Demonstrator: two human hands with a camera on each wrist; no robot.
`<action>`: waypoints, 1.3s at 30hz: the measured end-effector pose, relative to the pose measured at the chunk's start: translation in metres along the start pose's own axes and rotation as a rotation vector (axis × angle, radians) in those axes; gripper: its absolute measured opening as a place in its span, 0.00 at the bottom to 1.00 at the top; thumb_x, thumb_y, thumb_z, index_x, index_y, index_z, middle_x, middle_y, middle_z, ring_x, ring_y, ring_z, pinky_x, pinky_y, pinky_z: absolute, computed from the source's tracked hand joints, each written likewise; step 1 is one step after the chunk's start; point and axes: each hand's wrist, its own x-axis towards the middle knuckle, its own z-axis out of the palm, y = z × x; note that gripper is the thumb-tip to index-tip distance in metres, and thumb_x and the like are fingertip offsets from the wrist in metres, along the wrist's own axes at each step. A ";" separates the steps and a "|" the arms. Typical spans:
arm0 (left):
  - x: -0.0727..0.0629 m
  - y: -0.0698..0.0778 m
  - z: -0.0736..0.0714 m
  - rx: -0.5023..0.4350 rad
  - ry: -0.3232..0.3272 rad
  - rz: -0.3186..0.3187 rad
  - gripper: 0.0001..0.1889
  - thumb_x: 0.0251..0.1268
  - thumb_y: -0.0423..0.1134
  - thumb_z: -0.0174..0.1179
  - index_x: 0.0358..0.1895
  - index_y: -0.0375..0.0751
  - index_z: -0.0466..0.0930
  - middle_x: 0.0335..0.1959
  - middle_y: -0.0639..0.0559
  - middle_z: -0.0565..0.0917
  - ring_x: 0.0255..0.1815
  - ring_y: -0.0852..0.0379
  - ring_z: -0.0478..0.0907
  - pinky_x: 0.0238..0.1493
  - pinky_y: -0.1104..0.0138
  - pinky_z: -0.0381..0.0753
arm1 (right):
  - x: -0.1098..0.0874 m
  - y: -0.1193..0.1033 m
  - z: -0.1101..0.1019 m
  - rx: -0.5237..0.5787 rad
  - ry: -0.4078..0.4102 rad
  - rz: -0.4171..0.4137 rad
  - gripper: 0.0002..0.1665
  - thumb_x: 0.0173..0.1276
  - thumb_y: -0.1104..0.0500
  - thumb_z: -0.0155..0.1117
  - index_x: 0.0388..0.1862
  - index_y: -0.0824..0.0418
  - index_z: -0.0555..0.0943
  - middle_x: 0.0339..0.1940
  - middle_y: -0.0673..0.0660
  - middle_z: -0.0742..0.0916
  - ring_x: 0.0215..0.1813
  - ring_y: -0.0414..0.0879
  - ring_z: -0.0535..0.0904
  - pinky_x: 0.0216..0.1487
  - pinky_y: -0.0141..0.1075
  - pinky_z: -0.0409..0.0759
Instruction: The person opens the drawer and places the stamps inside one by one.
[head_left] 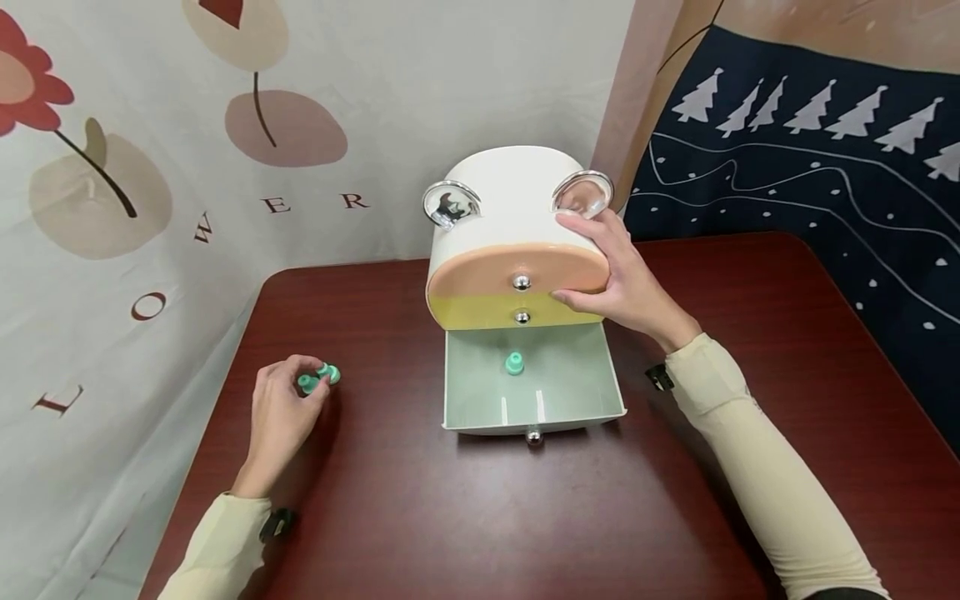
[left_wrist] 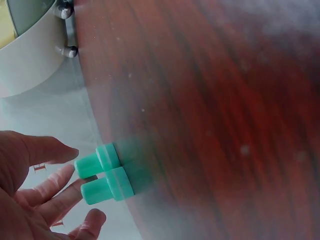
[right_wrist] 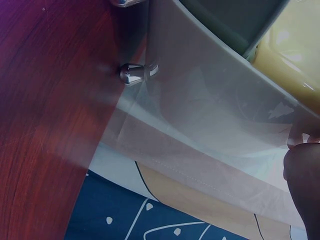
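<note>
Two small green stoppers (left_wrist: 100, 192) stand side by side on the table at the left. My left hand (head_left: 281, 408) is around them; in the left wrist view its thumb and fingers (left_wrist: 52, 197) are spread close to their narrow tops, and contact is unclear. My right hand (head_left: 630, 279) grips the upper right side of a white drawer cabinet (head_left: 517, 196), thumb on the front and fingers by the silver ear. The cabinet's pale green bottom drawer (head_left: 555, 383) is pulled out. Inside it lies another green stopper (head_left: 514, 363).
Above the pulled-out drawer, the orange drawer (head_left: 480, 275) and yellow drawer (head_left: 480, 311) are closed, with silver knobs. The dark red table (head_left: 525, 525) has rounded back corners. A patterned white cloth (head_left: 405, 100) hangs behind, and a navy cloth (head_left: 765, 192) at the right.
</note>
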 end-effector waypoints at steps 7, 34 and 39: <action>0.001 -0.003 0.000 0.008 0.028 0.008 0.05 0.67 0.27 0.75 0.41 0.31 0.89 0.45 0.31 0.88 0.59 0.32 0.76 0.59 0.36 0.71 | -0.001 -0.002 0.002 0.013 0.003 0.027 0.55 0.53 0.65 0.90 0.80 0.54 0.75 0.75 0.60 0.74 0.70 0.49 0.66 0.63 0.56 0.68; 0.004 0.017 -0.002 -0.042 0.103 0.138 0.06 0.62 0.26 0.77 0.38 0.33 0.90 0.35 0.38 0.88 0.54 0.40 0.78 0.48 0.44 0.72 | 0.000 -0.002 0.003 0.014 -0.001 0.013 0.54 0.54 0.65 0.89 0.80 0.56 0.75 0.74 0.61 0.75 0.70 0.50 0.67 0.64 0.56 0.66; -0.005 0.036 -0.002 -0.085 0.132 0.189 0.08 0.60 0.27 0.79 0.40 0.37 0.93 0.36 0.39 0.84 0.46 0.44 0.76 0.40 0.59 0.69 | 0.000 -0.001 0.002 0.008 -0.001 0.002 0.54 0.54 0.65 0.89 0.80 0.56 0.75 0.74 0.61 0.74 0.69 0.50 0.67 0.64 0.56 0.67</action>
